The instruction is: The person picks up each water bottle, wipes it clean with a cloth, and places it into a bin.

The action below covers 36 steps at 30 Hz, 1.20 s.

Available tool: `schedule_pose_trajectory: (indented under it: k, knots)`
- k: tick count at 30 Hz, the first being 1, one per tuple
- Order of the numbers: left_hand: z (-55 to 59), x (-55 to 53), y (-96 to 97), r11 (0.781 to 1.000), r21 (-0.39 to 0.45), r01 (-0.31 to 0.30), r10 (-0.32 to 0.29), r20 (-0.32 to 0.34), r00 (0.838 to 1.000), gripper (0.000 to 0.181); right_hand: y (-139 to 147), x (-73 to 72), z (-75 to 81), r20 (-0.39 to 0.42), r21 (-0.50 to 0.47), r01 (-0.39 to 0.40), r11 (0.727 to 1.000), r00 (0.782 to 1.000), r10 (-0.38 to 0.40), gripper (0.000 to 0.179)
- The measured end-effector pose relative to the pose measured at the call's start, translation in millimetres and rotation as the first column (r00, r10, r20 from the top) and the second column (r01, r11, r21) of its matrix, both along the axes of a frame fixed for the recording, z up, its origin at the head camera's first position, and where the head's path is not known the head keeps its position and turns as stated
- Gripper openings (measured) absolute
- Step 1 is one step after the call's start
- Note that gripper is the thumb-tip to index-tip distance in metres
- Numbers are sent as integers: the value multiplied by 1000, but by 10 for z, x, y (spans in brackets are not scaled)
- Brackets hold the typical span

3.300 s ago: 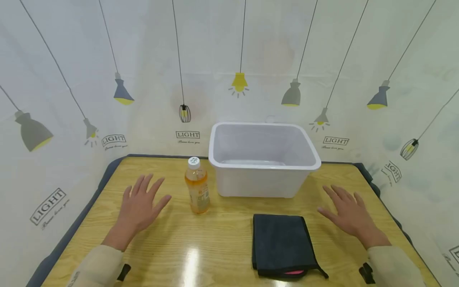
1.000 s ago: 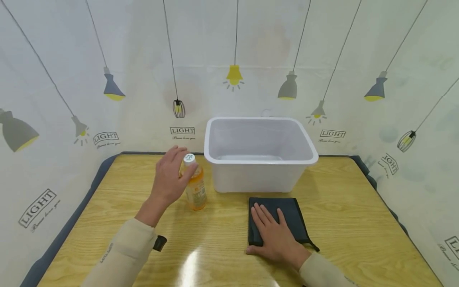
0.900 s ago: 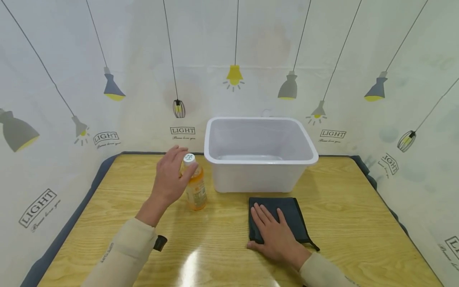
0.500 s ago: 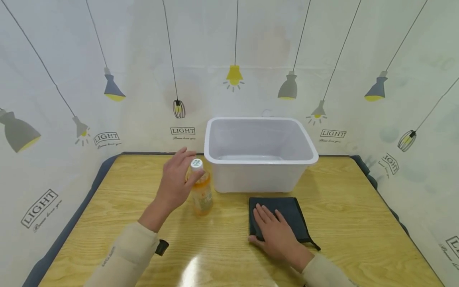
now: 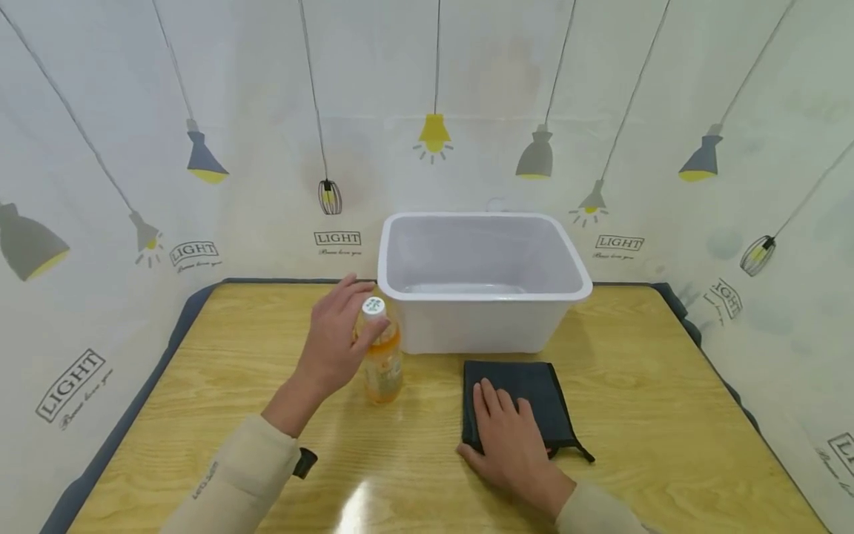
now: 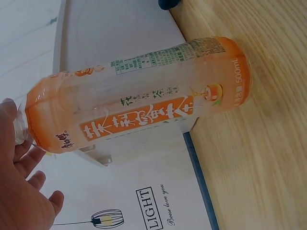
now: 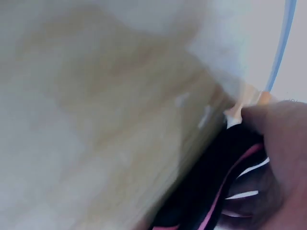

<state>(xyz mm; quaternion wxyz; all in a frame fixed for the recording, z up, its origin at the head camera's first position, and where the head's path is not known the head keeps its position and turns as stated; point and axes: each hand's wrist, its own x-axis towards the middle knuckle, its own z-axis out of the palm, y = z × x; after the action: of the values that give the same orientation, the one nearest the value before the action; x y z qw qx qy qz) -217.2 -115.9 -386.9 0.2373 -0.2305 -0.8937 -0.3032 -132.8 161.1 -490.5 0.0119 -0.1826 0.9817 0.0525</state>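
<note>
My left hand (image 5: 333,337) holds the neck of a clear drink bottle (image 5: 383,371) with a white cap, its thumb on the near side. In the left wrist view the bottle's orange label (image 6: 139,117) is plain. The bottle stands roughly upright; whether its base touches the table is hard to tell. At the right, my right hand (image 5: 510,445) has bent fingers on a folded dark cloth (image 5: 534,393) with black edging and a small loop, thumb at its near left corner. The blurred right wrist view shows the cloth's layered, pink-lined edge (image 7: 211,191) between thumb and fingers.
A white plastic tub (image 5: 480,322), its inside bare, stands at the back of the wooden table (image 5: 667,415), behind the cloth and right of the bottle. A pale curtain (image 5: 267,148) printed with lamps surrounds the table's back and sides.
From apart, my hands have reached the bottle and the cloth. The bottle has since shifted right and nearer with my left hand. My right fingers, flat on the cloth before, are now more bent.
</note>
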Motion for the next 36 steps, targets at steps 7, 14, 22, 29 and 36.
schedule_pose_trajectory:
  k: [7, 14, 22, 29, 36]
  knots:
    - [-10, 2, 33, 1000, 11, 8, -8, -5, 1000, 30, -1, 70, -42, 45, -32, 68, 997, 997, -67, 90]
    - [-12, 22, 51, 1000, 7, 18, -18, -2, 1000, 28, 53, -65, -84, 44, -56, 82, 995, 996, -80, 101]
    - [-16, 47, 74, 1000, 1, 25, -25, 2, 1000, 28, 7, -126, -108, -68, -4, 91, 996, 993, -91, 73]
    - [-29, 61, 117, 999, 4, 48, -48, -10, 999, 32, 54, -175, 32, -5, -142, 142, 980, 990, -144, 55]
    - [-44, 107, 244, 992, 41, 122, -120, -47, 992, 30, 55, -169, 321, -231, -486, -55, 872, 971, -68, 42]
